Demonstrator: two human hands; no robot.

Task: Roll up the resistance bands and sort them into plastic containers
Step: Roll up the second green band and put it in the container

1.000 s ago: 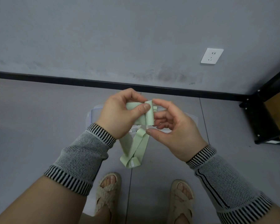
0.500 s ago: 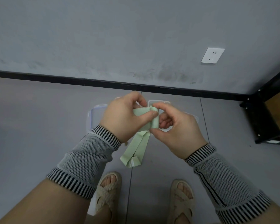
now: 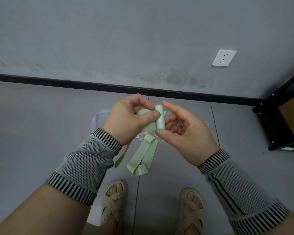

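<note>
Resistance band [image 3: 160, 119] half rolled | hands: left hand [image 3: 127, 121] pinches roll | right hand [image 3: 186, 134] fingertips touch roll

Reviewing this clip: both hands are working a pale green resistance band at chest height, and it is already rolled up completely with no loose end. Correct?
Not quite. The head view shows the pale green resistance band only partly rolled between the left hand and the right hand; a long loose tail hangs below them. The rest stands.

band [image 3: 160, 119] between left hand [image 3: 129, 119] and right hand [image 3: 186, 133], containers [image 3: 97, 121] beneath
</note>
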